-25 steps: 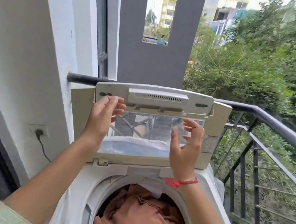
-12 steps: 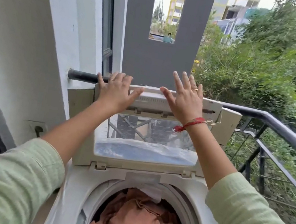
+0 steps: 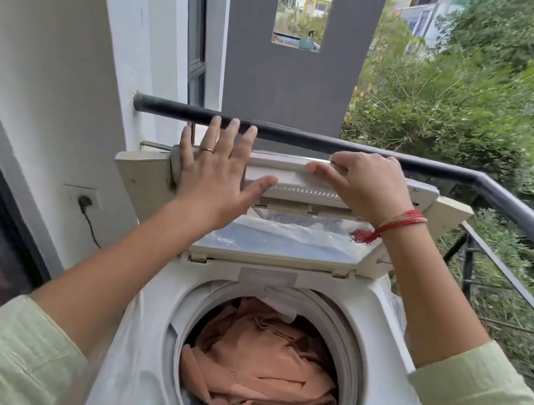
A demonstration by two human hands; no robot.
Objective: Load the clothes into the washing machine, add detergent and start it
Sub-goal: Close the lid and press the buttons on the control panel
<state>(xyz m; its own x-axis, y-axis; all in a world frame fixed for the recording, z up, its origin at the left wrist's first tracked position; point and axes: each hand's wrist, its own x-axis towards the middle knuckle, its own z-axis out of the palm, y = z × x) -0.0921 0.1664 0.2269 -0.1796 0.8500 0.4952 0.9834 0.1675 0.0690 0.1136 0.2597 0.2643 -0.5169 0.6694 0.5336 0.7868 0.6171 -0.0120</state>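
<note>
Under my fingers (image 3: 231, 141) the folded lid (image 3: 290, 244) is standing; left hand (image 3: 214, 177) is pressing flat and spread, right hand (image 3: 372, 186) is curling over its edge. Below them, clothes (image 3: 270, 359) are lying; I'm favouring an even pull.

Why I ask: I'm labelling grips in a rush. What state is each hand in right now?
Left hand: open, fingers straight, pressing on the lid.
Right hand: closed, fingers curled over the lid's top edge.

The drum mouth (image 3: 349, 370) lies open above; the raised lid (image 3: 287, 240) and railing (image 3: 337, 142) block behind.
</note>
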